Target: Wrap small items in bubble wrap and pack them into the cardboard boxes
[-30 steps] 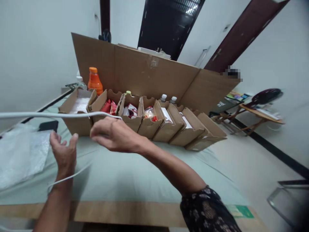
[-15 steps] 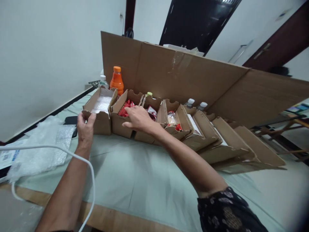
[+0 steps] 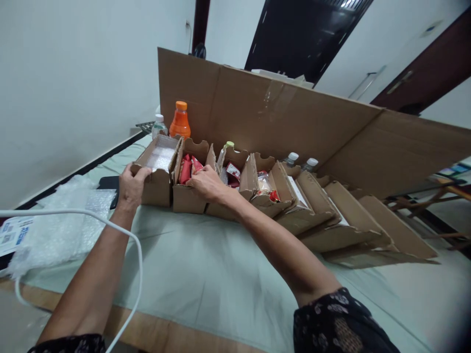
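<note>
A row of several small open cardboard boxes stands on a pale green sheet. My left hand (image 3: 130, 186) grips the front left corner of the first box (image 3: 156, 169), which holds a clear bubble-wrap piece. My right hand (image 3: 206, 183) is closed over the front rim of the second box (image 3: 187, 193), beside the red packets (image 3: 187, 169) inside it. The third box (image 3: 230, 171) holds red-and-white packets and a green-capped bottle.
A tall cardboard sheet (image 3: 275, 115) stands behind the boxes. An orange bottle (image 3: 180, 121) and a small white bottle (image 3: 158, 125) sit at the back left. Bubble wrap (image 3: 62, 220), a black phone (image 3: 108, 183) and a white cable (image 3: 110, 230) lie at left.
Both hands moved forward from the sheet onto the boxes: the left closed on the first box's corner, the right came down onto the second box's rim. The view swung left.
</note>
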Demonstrator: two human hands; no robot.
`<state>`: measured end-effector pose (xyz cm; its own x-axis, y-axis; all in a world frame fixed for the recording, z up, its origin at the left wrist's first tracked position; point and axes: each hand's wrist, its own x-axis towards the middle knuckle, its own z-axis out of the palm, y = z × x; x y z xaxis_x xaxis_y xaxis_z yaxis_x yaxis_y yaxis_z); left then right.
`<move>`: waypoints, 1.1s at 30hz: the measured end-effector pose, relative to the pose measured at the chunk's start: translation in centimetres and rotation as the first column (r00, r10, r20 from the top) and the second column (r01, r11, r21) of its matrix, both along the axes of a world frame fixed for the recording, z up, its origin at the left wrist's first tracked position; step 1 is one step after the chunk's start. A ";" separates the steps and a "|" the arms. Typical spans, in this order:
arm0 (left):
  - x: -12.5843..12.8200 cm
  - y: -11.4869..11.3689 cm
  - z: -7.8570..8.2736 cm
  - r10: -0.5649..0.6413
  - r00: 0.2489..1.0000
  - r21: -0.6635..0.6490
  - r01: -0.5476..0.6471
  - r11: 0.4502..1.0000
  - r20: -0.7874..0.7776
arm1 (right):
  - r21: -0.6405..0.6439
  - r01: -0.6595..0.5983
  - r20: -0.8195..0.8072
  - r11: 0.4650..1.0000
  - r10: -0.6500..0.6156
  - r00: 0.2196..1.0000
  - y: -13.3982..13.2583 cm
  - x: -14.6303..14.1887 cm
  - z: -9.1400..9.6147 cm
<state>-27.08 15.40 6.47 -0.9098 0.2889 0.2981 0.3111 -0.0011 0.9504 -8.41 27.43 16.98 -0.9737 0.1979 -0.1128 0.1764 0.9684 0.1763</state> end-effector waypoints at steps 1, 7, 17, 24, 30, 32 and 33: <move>0.3 0.0 0.0 -0.002 1.000 0.008 0.002 1.000 0.002 | 0.025 -0.001 0.008 1.000 0.001 1.000 -0.1 0.1 0.0; 1.5 0.1 0.4 -0.035 0.998 0.069 0.032 0.997 0.045 | 0.055 0.024 0.006 0.998 -0.025 1.000 -0.3 0.0 -0.3; 1.8 -1.5 1.1 0.049 0.998 0.086 -0.053 0.995 0.050 | -0.128 -0.005 -0.578 0.992 -0.070 0.813 -0.7 9.5 -0.3; 13.5 -6.3 -2.7 0.039 0.996 0.032 -0.037 0.999 -0.078 | -0.321 0.154 -0.713 0.935 -0.345 0.610 -1.4 20.2 -5.2; 21.7 -5.5 -5.6 -0.267 0.954 -0.153 0.246 0.957 -0.137 | -0.274 0.314 -0.647 0.909 -0.415 0.640 -0.2 17.4 -4.4; 22.2 -5.0 -6.3 -0.260 0.948 -0.199 0.224 0.954 -0.182 | -0.268 0.335 -0.586 0.903 -0.430 0.687 -0.1 16.3 -3.7; 22.2 -4.9 -6.6 -0.257 0.944 -0.222 0.211 0.952 -0.206 | -0.271 0.334 -0.567 0.903 -0.430 0.702 -0.2 16.1 -3.4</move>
<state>-4.90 10.50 -0.13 -0.7225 0.5585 0.4075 0.5345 0.0772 0.8416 7.71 27.28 13.55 -0.6886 0.5975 0.4109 0.5583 0.7984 -0.2255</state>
